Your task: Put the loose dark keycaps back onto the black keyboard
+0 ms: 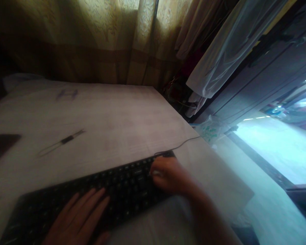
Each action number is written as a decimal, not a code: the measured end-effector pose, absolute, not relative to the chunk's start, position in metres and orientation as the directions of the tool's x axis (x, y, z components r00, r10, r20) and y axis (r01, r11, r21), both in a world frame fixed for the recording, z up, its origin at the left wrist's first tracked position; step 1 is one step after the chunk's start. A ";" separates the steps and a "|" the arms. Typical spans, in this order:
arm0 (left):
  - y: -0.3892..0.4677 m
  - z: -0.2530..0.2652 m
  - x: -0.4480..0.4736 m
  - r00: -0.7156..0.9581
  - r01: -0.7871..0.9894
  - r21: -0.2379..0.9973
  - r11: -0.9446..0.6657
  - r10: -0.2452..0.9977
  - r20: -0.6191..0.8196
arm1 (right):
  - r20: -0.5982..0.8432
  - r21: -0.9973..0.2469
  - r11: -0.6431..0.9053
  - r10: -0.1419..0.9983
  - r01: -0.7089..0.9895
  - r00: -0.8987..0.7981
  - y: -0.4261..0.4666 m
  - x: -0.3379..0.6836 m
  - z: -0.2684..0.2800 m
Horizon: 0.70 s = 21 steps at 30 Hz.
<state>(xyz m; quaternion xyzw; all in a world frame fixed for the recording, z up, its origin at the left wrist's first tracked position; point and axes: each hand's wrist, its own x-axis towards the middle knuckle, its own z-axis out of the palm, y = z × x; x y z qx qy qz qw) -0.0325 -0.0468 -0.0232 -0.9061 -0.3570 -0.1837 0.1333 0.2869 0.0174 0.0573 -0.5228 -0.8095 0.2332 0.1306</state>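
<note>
A black computer keyboard [124, 190] lies slantwise on the pale-covered table. My left hand [79, 214] rests on its left half, fingers stretched out and lying flat over the keys. At the keyboard's right end, my right hand [168, 173] is closed, its fingers curled in over the keys. A small whitish bit shows between those fingers; blur hides what it is. From the keyboard's back edge a thin cable [183, 143] runs right across the table.
A looped cord with a dark middle piece [67, 139] lies on the table [122, 115] beyond the keyboard. A dark flat object [2, 144] sits at the left. Curtains [112, 41] hang behind; a clear plastic bag [210, 129] is past the right edge.
</note>
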 end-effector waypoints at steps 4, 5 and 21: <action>-0.047 -0.022 -0.032 0.677 0.694 -0.110 -0.711 0.593 0.435 | -0.018 -0.535 0.354 0.903 0.767 -0.429 0.018 0.287 0.056; -0.047 -0.022 -0.031 0.679 0.692 -0.114 -0.713 0.590 0.436 | 0.003 -0.537 0.356 0.907 0.765 -0.420 0.019 0.286 0.055; -0.047 -0.017 -0.028 0.685 0.686 -0.120 -0.717 0.581 0.441 | 0.203 -0.562 0.420 0.905 0.713 -0.373 0.025 0.272 0.045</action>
